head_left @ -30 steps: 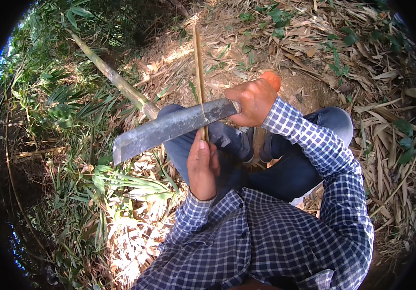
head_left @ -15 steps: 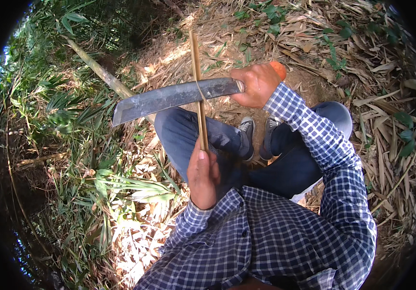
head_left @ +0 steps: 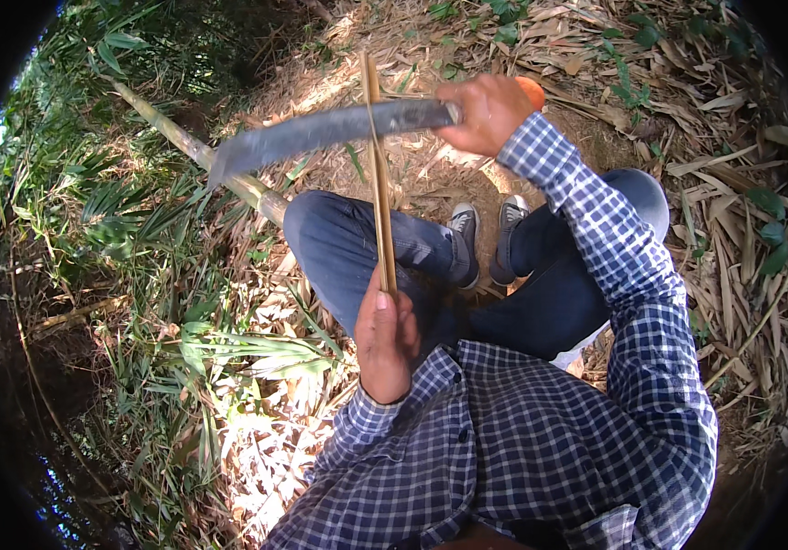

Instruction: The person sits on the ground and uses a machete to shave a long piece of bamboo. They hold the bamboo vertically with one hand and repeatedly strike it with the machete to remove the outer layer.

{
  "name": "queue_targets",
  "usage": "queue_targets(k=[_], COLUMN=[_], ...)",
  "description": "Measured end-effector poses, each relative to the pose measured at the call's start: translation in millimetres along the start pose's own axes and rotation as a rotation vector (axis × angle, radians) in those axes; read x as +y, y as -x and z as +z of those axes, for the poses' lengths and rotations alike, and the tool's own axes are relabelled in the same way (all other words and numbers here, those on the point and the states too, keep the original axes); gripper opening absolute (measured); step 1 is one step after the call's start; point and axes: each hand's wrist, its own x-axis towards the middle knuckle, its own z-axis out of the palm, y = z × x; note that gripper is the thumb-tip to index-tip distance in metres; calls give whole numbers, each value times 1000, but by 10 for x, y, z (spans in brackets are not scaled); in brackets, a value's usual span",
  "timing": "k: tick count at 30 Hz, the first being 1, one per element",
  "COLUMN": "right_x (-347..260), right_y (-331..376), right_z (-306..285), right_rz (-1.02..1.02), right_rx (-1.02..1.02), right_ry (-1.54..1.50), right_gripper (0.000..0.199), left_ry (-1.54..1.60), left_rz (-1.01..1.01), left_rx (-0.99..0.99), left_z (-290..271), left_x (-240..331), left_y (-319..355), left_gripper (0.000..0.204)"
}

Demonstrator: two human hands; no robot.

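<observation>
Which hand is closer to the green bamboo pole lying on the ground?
Left. The left hand sits right of the green bamboo pole's near end; the right hand is farther right, gripping the knife.

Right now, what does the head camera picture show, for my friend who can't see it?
A squatting person in a blue checked shirt holds a thin, pale bamboo strip upright in the left hand, while the right hand holds a long grey machete blade crosswise against its upper part. Dry leaves and a fallen green bamboo stalk lie around.

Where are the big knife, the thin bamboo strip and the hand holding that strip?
knife [head_left: 321,131]: head view, middle of the blade.
bamboo strip [head_left: 378,197]: head view, mid-length.
left hand [head_left: 387,341]: head view, back of the hand.
</observation>
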Motion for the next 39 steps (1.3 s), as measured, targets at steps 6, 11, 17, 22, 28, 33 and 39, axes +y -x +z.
queue_targets(k=[6,11,17,22,28,33,39], right_x=[363,-168,-581,-364,-406,-212,-224], right_y=[-75,158,441,228,362,166,243], right_z=[-5,-57,309,341,266,228,280], right_rz=[239,139,-323,-180,-375,-102,-289], right_rx=[100,-165,-63,-63,-68,-88,61], right_ry=[22,-116,-140,-140,-159,-126,-190], right_gripper=[47,41,27,24,26,26,22], left_ry=[67,190,138,145,114,109,82], left_rz=[17,-10,-40,-68,-48,-72,-44], left_rx=[31,13,36,-21,5,-15,-23], left_z=[-106,-294,-196,-139,-114,-87,-48], left_x=[-88,-69,-43,-70,-15,-32,-20], left_y=[-70,-397,-505,-369,-375,-257,-183], left_gripper=[57,56,35,47,49,50,51])
